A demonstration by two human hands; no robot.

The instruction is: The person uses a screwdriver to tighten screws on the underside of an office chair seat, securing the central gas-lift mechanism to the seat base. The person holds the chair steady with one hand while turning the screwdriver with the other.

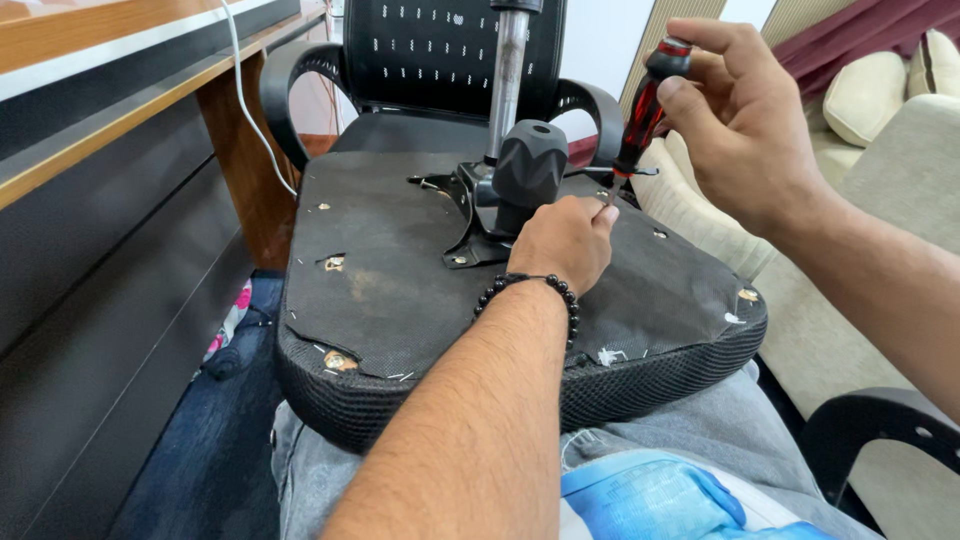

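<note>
Chair seat (400,290) flipped upside down across the lap, black fabric underside up; metal bracket (470,215) with its grey gas cylinder (508,80) sits mid-seat; left hand (562,240) rests just beside the bracket, fingers curled in, can't tell if it's pinching anything; right hand (745,120) is wrapped round a red-and-black screwdriver (645,105), tip down right of the bracket.
</note>
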